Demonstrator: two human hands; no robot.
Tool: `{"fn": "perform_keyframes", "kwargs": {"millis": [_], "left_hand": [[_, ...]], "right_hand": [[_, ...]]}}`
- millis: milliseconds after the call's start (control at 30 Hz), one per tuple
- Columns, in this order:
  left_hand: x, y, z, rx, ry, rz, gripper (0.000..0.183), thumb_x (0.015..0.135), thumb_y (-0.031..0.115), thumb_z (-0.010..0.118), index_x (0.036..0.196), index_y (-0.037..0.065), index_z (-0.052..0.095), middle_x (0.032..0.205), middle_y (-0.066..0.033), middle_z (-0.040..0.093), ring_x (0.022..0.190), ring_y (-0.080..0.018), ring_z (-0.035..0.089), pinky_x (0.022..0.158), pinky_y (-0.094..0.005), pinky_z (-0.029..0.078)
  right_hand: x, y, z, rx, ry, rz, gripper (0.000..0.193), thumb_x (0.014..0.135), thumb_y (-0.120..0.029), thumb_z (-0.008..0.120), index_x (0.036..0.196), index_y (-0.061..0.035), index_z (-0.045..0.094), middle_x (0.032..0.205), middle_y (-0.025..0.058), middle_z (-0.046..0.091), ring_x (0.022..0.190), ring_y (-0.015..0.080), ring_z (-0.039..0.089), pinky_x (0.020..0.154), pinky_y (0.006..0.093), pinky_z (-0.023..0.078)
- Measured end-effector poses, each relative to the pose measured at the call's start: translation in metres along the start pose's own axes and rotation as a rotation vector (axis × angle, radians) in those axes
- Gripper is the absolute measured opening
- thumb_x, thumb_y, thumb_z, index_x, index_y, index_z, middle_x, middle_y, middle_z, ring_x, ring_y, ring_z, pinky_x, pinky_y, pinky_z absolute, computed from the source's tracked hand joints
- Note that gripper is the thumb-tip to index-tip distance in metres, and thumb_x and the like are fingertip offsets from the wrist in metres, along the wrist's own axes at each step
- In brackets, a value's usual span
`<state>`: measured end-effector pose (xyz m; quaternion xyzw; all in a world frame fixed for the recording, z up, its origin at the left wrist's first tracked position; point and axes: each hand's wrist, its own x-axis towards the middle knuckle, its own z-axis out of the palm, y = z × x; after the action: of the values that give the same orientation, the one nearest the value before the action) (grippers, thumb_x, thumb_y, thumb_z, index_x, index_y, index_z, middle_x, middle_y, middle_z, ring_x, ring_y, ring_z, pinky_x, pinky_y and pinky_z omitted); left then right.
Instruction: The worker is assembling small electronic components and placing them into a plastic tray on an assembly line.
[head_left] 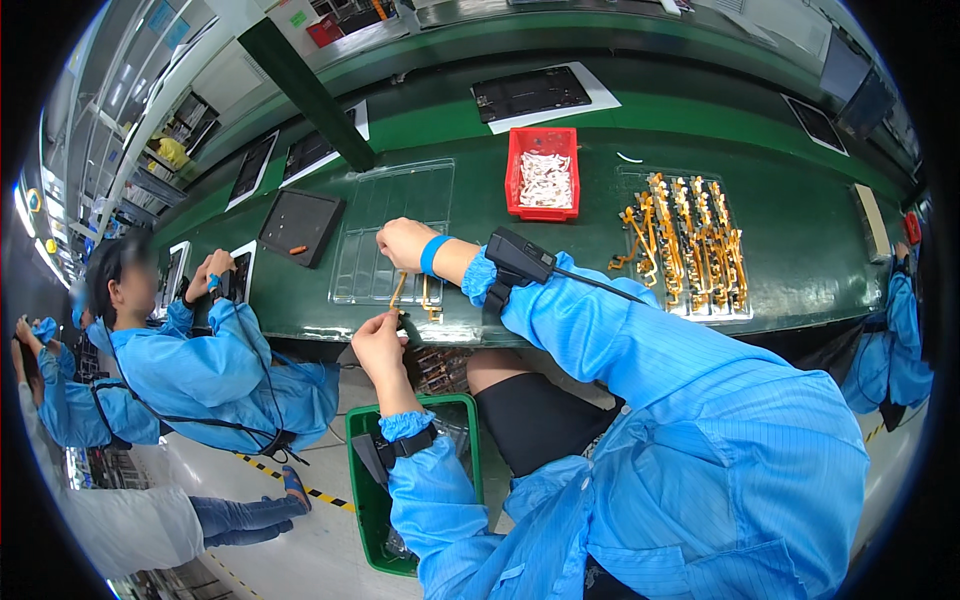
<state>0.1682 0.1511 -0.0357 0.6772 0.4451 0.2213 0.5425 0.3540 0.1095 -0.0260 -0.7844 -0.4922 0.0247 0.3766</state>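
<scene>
A thin orange-gold flex cable (399, 290) stretches between my hands over the near edge of the green bench. Its lower end is pinched in the fingers of my left hand (380, 347). My right hand (408, 245), closed and palm down, has the upper end under its curled fingers; the fingertips are partly hidden. Beneath my right hand lies a clear plastic tray (352, 262) with shallow compartments. A second flex cable (427, 300) lies at its near right corner, just right of the one in my hands.
A red bin (516, 200) holds small white pieces. To the right, a tray of flex cables (700, 245) lies in rows. A black tray (290, 225) sits left, beside a green post (305, 95). A green crate (358, 500) stands below the bench. A co-worker (215, 350) sits at left.
</scene>
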Motion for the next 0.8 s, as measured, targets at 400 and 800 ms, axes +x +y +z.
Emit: {"fn": "perform_keyframes", "kwargs": {"millis": [400, 800], "left_hand": [[-0.048, 0.008, 0.006, 0.189, 0.288, 0.433, 0.029, 0.094, 0.018, 0.061, 0.100, -0.009, 0.066, 0.092, -0.0138, 0.070, 0.078, -0.0179, 0.060, 0.074, -0.0308, 0.049], [-0.233, 0.066, 0.215, 0.340, -0.425, 1.070, 0.019, 0.086, 0.008, 0.065, 0.104, 0.001, 0.065, 0.104, -0.0157, 0.063, 0.095, -0.0341, 0.061, 0.082, -0.0403, 0.049]], "right_hand": [[-0.237, -0.117, -0.175, 0.672, 0.137, -0.458, 0.010, 0.088, -0.009, 0.062, 0.082, -0.0008, 0.061, 0.081, 0.0136, 0.063, 0.075, 0.0309, 0.061, 0.068, 0.0400, 0.049], [-0.451, 0.041, -0.273, -0.496, 0.463, 0.417, 0.035, 0.087, -0.022, 0.066, 0.116, -0.0042, 0.061, 0.122, 0.0141, 0.060, 0.120, 0.0314, 0.053, 0.097, 0.0417, 0.044]]}}
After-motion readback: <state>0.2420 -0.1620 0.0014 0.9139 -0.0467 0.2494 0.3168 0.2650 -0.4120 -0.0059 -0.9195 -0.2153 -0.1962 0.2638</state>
